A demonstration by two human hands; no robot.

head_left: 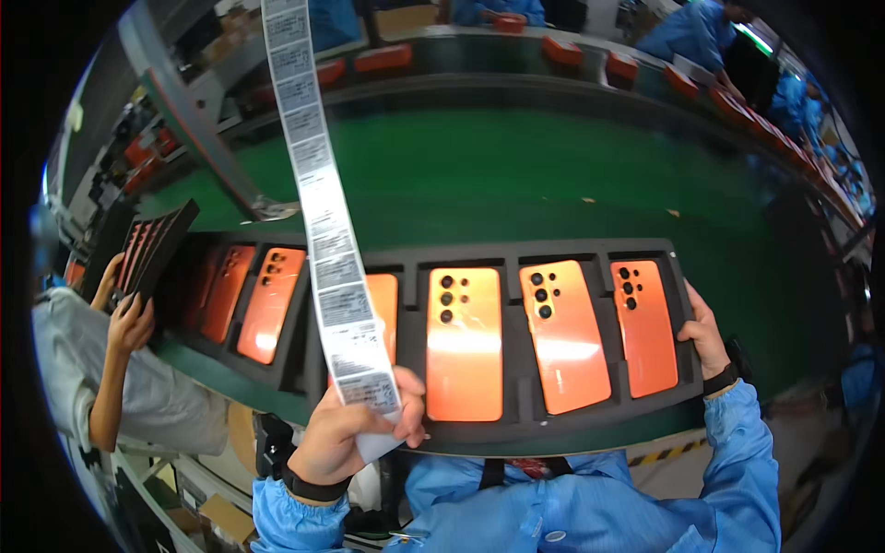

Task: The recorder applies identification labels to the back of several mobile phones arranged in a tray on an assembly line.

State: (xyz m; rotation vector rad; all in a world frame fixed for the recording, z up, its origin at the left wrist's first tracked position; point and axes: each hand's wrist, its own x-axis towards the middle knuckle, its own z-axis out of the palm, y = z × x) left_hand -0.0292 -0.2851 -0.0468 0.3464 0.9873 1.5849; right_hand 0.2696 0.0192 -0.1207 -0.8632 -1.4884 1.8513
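Along the near edge of the green tabletop (572, 152) lies a dark tray (513, 373) with orange phones (464, 369) in its compartments, camera side up. The left hand (346, 431), closed on the lower end of a white label strip (334, 244), is over the near edge; the strip rises across one phone, partly hiding it. Well apart from it, the right hand (706, 336) clasps the tray's right edge. Beyond the tray's left end, a co-worker's hands (131, 323) hold a tilted dark panel (171, 241).
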